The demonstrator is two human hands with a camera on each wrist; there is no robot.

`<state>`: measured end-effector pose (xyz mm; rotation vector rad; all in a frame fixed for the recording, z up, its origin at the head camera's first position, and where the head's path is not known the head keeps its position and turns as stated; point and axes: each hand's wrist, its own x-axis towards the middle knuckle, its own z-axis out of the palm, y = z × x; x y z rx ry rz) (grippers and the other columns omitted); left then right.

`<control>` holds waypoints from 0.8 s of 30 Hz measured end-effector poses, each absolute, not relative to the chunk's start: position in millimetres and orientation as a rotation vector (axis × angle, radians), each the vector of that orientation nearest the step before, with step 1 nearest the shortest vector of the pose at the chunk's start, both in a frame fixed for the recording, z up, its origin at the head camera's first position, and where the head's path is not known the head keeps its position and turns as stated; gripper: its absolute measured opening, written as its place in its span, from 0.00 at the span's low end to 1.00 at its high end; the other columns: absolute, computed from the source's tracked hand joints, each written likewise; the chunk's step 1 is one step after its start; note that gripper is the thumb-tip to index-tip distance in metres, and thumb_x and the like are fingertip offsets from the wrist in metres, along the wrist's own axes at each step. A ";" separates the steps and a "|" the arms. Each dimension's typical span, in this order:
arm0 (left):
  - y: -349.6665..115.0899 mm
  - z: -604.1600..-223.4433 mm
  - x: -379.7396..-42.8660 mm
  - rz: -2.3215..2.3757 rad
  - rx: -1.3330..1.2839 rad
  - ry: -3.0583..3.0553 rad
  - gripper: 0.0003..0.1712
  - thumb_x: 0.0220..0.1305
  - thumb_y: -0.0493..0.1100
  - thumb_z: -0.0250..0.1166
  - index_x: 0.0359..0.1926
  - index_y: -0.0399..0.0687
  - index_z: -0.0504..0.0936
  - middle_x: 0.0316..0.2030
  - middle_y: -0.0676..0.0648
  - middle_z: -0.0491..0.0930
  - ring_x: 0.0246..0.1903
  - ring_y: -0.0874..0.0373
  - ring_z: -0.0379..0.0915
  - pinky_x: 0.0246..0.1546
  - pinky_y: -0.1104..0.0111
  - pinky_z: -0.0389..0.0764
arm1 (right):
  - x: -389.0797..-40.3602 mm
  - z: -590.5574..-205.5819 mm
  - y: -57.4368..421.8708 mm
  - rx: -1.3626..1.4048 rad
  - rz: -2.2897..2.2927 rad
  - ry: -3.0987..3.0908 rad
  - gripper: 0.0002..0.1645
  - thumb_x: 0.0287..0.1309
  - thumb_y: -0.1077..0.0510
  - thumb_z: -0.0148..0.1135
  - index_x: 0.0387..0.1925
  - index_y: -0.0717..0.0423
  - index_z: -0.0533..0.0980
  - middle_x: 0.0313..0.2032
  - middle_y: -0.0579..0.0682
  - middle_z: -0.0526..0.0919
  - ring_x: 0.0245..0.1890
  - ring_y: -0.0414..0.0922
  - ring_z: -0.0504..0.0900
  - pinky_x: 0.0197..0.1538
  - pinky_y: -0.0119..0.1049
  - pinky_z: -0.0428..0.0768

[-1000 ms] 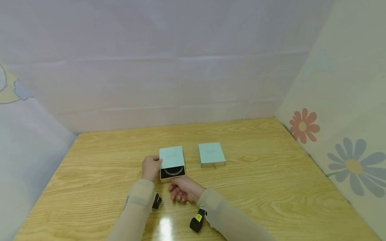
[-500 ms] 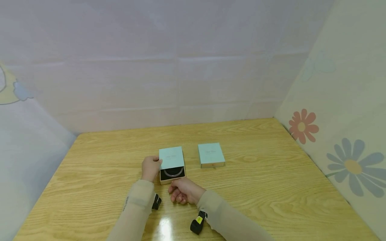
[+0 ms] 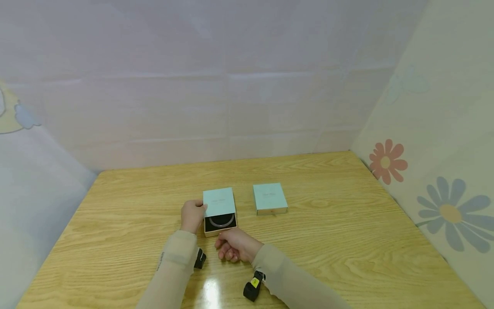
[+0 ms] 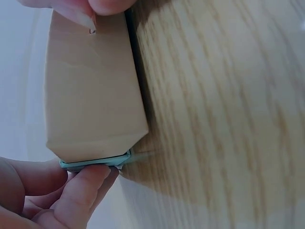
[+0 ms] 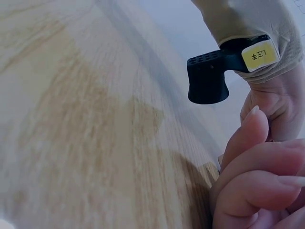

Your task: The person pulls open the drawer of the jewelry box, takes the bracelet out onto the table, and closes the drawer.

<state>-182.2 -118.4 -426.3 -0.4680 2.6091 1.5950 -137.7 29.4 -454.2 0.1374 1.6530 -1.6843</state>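
Observation:
A pale teal box sleeve (image 3: 218,201) lies left of the table's middle, its drawer (image 3: 209,234) pulled partway out toward me. Inside, on black lining, rests a bangle (image 3: 221,226), its far part covered by the sleeve. My left hand (image 3: 192,216) grips the sleeve's left side; the left wrist view shows its fingers (image 4: 78,191) around the teal edge. At the drawer's tan front (image 4: 90,90), my right hand (image 3: 238,244) pinches a small pull cord (image 4: 92,32) between thumb and finger. Its other fingers (image 5: 257,191) are curled.
A second teal box (image 3: 270,197), drawer slid in, sits to the right of the first. The wood-grain table (image 3: 339,231) meets a pale cloth backdrop (image 3: 231,107) behind and a flowered cloth (image 3: 432,171) on the right.
The drawer has come slightly further out of the sleeve toward me, my right hand moving with it. My left hand keeps its grip on the sleeve.

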 end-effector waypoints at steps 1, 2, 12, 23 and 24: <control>-118.4 -426.2 -182.1 1.595 -0.466 2.612 0.18 0.69 0.31 0.55 0.54 0.20 0.75 0.55 0.25 0.73 0.56 0.34 0.69 0.55 0.49 0.73 | -137.6 -454.3 29.2 0.139 -1.685 1.655 0.19 0.70 0.60 0.43 0.24 0.57 0.74 0.12 0.47 0.73 0.09 0.34 0.59 0.13 0.24 0.55; -118.3 -426.2 -182.0 1.594 -0.464 2.613 0.18 0.69 0.31 0.55 0.54 0.20 0.75 0.55 0.25 0.73 0.56 0.34 0.69 0.55 0.49 0.73 | -137.3 -454.4 29.0 0.141 -1.685 1.659 0.18 0.70 0.60 0.43 0.24 0.57 0.74 0.12 0.47 0.73 0.10 0.34 0.59 0.13 0.24 0.55; -118.0 -424.9 -181.8 1.594 -0.463 2.600 0.18 0.70 0.32 0.54 0.55 0.21 0.75 0.55 0.26 0.73 0.56 0.35 0.69 0.55 0.49 0.73 | -135.9 -453.4 29.1 0.147 -1.689 1.660 0.18 0.70 0.61 0.43 0.24 0.56 0.74 0.12 0.46 0.72 0.09 0.33 0.58 0.14 0.24 0.54; -119.0 -428.6 -182.8 1.595 -0.450 2.629 0.17 0.69 0.31 0.55 0.53 0.20 0.76 0.54 0.25 0.74 0.55 0.35 0.70 0.54 0.49 0.74 | -134.0 -452.5 28.1 0.157 -1.699 1.649 0.17 0.69 0.61 0.43 0.25 0.57 0.73 0.12 0.46 0.72 0.10 0.33 0.58 0.14 0.24 0.54; -119.0 -428.9 -182.8 1.596 -0.451 2.629 0.17 0.69 0.31 0.55 0.53 0.20 0.76 0.54 0.25 0.74 0.55 0.35 0.70 0.54 0.49 0.74 | -133.8 -452.7 28.1 0.155 -1.699 1.649 0.17 0.69 0.61 0.43 0.25 0.57 0.73 0.12 0.46 0.72 0.10 0.33 0.58 0.14 0.24 0.54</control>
